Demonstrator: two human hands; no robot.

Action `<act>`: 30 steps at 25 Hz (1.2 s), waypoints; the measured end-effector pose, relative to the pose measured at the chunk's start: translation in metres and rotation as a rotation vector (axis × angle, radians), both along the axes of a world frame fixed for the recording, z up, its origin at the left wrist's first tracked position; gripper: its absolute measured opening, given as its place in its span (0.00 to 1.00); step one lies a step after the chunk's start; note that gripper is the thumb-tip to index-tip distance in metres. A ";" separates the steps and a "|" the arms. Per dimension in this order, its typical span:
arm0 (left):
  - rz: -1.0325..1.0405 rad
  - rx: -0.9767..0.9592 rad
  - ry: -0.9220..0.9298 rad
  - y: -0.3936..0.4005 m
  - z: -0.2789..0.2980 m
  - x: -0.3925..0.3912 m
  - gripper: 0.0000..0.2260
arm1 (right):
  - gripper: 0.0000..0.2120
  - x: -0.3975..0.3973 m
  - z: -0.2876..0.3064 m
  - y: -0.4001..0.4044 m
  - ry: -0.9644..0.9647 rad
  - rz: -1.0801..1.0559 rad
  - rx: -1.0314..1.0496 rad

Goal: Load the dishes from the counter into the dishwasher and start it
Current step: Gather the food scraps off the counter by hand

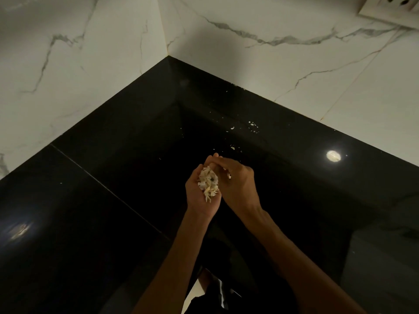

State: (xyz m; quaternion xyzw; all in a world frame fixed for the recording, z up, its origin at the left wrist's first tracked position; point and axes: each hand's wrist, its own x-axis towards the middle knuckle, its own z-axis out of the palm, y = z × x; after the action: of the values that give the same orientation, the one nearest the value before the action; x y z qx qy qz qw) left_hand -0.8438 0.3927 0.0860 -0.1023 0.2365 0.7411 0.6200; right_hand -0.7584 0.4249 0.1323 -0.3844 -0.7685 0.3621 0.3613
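Note:
My left hand (199, 196) is cupped palm up over the black counter (113, 177) and holds a pile of pale peel scraps (208, 183). My right hand (238, 182) lies against it from the right, its fingertips bent over the top of the pile. A few loose scraps (232, 148) lie on the counter just beyond my hands, and more flecks (252, 126) lie farther back. No dishes and no dishwasher are in view.
The glossy black counter fills a corner between two white marble walls (68, 53). A wall socket (394, 7) sits at the top right. A ceiling light's reflection (333, 155) shines on the counter at the right. The counter's front edge is near my forearms.

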 end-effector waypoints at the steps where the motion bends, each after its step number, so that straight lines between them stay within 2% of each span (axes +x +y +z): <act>1: 0.005 0.002 0.002 0.000 0.001 0.000 0.18 | 0.08 0.002 0.000 -0.001 0.020 -0.053 0.007; 3: 0.051 -0.001 -0.041 0.000 0.006 0.002 0.15 | 0.09 0.007 0.000 -0.007 0.122 -0.172 -0.103; 5: 0.063 0.022 -0.078 -0.003 0.013 0.008 0.15 | 0.10 0.007 0.000 -0.018 0.307 -0.208 -0.363; 7: 0.049 0.007 -0.008 -0.009 0.023 0.019 0.14 | 0.11 0.004 0.002 -0.032 0.459 -0.220 -0.544; 10: 0.065 -0.052 0.171 -0.019 0.029 0.036 0.16 | 0.12 0.002 0.004 -0.047 0.576 -0.236 -0.716; 13: 0.113 -0.046 0.244 -0.035 0.036 0.048 0.17 | 0.16 0.010 0.005 -0.057 0.557 -0.227 -0.762; 18: 0.240 -0.054 0.325 -0.069 0.048 0.077 0.18 | 0.15 0.034 0.018 -0.086 0.550 -0.146 -0.834; 25: 0.479 -0.004 0.195 -0.127 0.058 0.105 0.17 | 0.13 0.056 0.031 -0.139 0.525 0.020 -0.925; 30: 0.591 -0.003 0.265 -0.179 0.051 0.110 0.19 | 0.13 0.058 0.032 -0.183 0.521 0.175 -1.101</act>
State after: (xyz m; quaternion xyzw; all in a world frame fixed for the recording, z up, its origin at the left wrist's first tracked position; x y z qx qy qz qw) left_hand -0.7338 0.2140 0.1371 -0.0702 0.2764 0.8955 0.3417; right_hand -0.7001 0.2419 0.1639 -0.3490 -0.3840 0.8161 0.2545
